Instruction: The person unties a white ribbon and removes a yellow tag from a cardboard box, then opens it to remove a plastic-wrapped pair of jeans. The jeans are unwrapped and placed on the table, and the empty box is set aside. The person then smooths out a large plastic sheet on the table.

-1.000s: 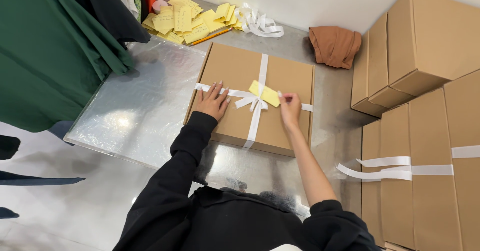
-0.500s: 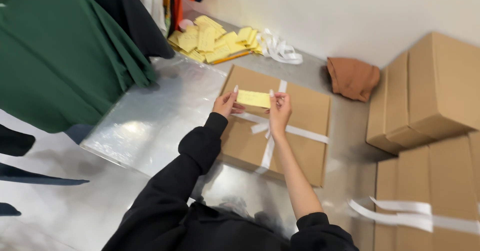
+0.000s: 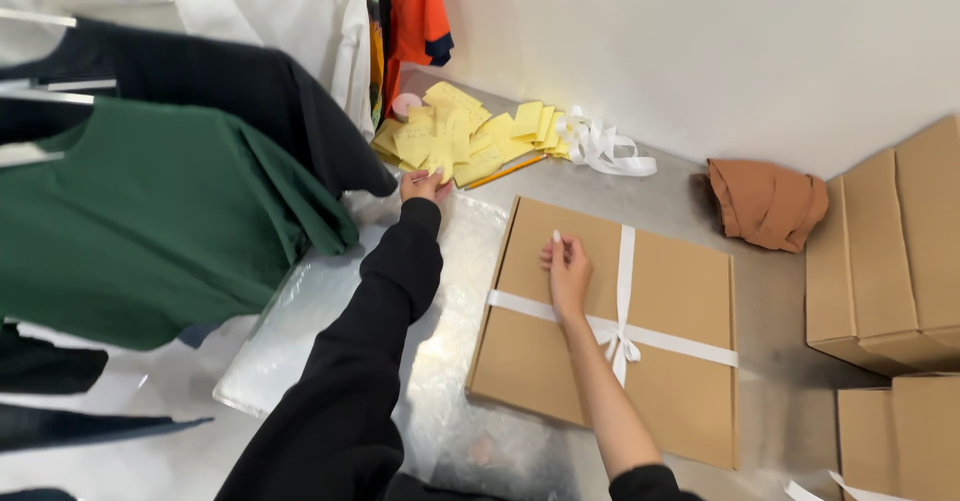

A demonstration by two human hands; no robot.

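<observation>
A flat brown cardboard box (image 3: pixel 672 291) lies in front of me, tied crosswise with a white ribbon (image 3: pixel 626 261) that ends in a small bow (image 3: pixel 616 341). My right hand (image 3: pixel 567 271) rests flat on the lid left of the ribbon and holds nothing. My left hand (image 3: pixel 424 185), in a black sleeve, reaches far forward to the near edge of a pile of yellow paper slips (image 3: pixel 450 126). Its fingers are curled on one yellow slip there.
An orange pencil (image 3: pixel 506 170) and a loose bundle of white ribbon (image 3: pixel 605 149) lie by the pile. A brown cloth (image 3: pixel 765 203) sits by the wall. Stacked cartons (image 3: pixel 890 251) stand at the right. Green (image 3: pixel 150 221) and black (image 3: pixel 250 91) garments hang at the left over a bubble-wrap sheet (image 3: pixel 300 331).
The yellow slip that both hands held over the box has gone with my left hand to the pile. My right hand has let go and settled on the lid.
</observation>
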